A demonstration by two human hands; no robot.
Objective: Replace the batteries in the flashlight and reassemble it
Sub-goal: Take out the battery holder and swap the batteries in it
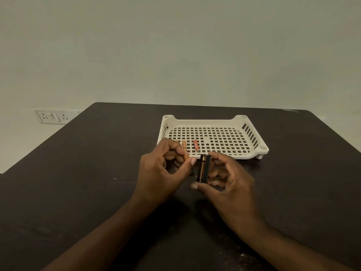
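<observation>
My right hand (226, 182) holds a black battery holder (204, 168) upright between thumb and fingers, with a brown battery seated in its near slot. My left hand (162, 169) pinches a small orange battery (186, 155) between thumb and fingers, just left of the holder and not touching it. In the white tray (252, 153) behind my hands lie two more batteries: an orange one (184, 144) and a red-orange one (196, 145). The flashlight body is not in view.
The white perforated tray stands on a dark brown table (78, 182) beyond my hands. A wall socket plate (51, 116) sits on the wall at the left, past the table's edge. A grey wall fills the upper half.
</observation>
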